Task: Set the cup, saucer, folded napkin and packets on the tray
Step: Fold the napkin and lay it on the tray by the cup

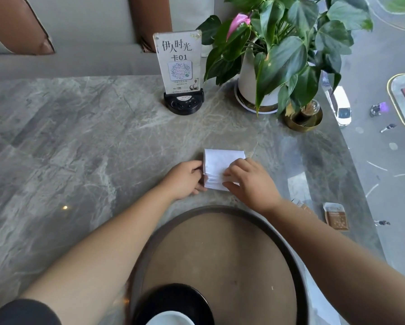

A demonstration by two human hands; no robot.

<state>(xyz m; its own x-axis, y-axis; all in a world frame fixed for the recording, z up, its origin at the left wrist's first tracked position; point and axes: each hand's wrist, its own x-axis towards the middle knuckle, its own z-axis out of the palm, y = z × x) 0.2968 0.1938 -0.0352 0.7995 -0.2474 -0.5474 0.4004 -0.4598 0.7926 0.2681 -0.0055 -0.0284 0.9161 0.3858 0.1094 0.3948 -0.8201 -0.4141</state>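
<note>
A white folded napkin (219, 164) lies on the marble table just beyond the round brown tray (222, 245). My left hand (185, 178) grips its left edge and my right hand (249, 180) presses on its right side. At the tray's near edge sits a black saucer (173, 301) with a white cup (171, 319) on it, cut off by the frame. Two brown packets lie on the table to the right: one packet (335, 216) is in full view, the other packet (301, 205) is partly hidden by my right forearm.
A table sign in a black stand (181, 66) is at the back centre. A potted plant in a white pot (264, 66) and a small gold dish (304, 119) stand at the back right. The table edge (351, 160) runs along a window.
</note>
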